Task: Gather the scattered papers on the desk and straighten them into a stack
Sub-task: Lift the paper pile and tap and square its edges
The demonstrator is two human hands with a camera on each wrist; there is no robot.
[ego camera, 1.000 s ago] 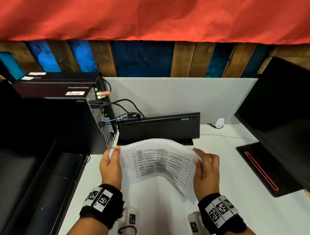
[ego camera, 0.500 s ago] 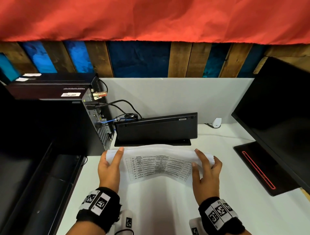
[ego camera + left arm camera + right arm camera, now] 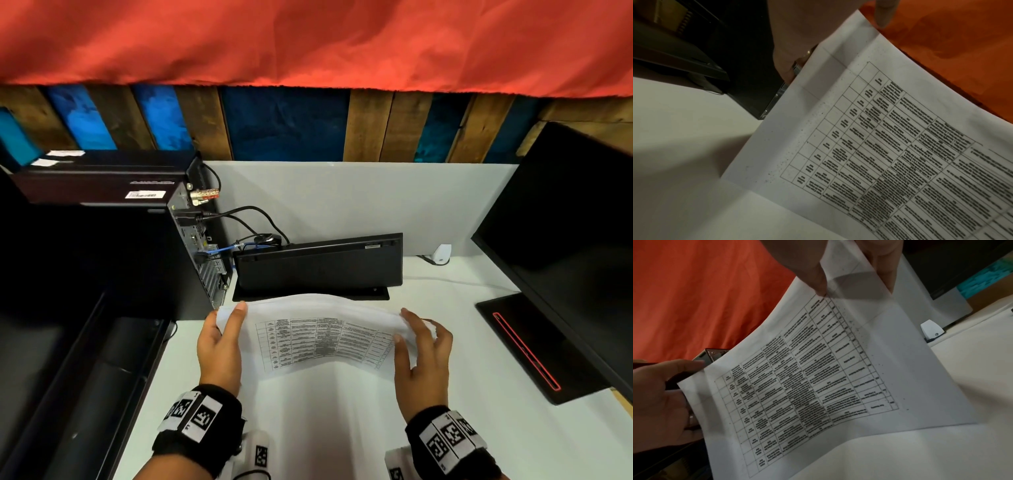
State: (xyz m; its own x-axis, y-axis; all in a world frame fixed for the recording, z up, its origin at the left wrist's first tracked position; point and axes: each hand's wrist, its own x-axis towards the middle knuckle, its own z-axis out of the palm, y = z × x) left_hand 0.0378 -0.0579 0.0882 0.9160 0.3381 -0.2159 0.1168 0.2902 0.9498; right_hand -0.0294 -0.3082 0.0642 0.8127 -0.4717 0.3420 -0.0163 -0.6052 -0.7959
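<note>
A sheaf of white papers (image 3: 318, 342) with a printed table on the front sheet stands on its lower edge on the white desk (image 3: 479, 411), bowed toward me. My left hand (image 3: 219, 346) holds its left edge, thumb on the front and fingers behind. My right hand (image 3: 424, 356) holds the right edge in the same way. In the left wrist view the papers (image 3: 879, 146) fill the right side. The right wrist view has the papers (image 3: 818, 378) pinched at the top corner between thumb and finger, with my left hand (image 3: 657, 394) at the far edge.
A black keyboard (image 3: 318, 267) leans upright just behind the papers. A black computer tower (image 3: 102, 240) with cables stands at the left. A black monitor (image 3: 565, 240) and its base (image 3: 524, 342) take up the right. A small white device (image 3: 441, 254) sits at the back wall.
The skewed, arched sheets have come level, their top edge now straighter and lower. Both hands have slid outward along the sides and stay on the papers.
</note>
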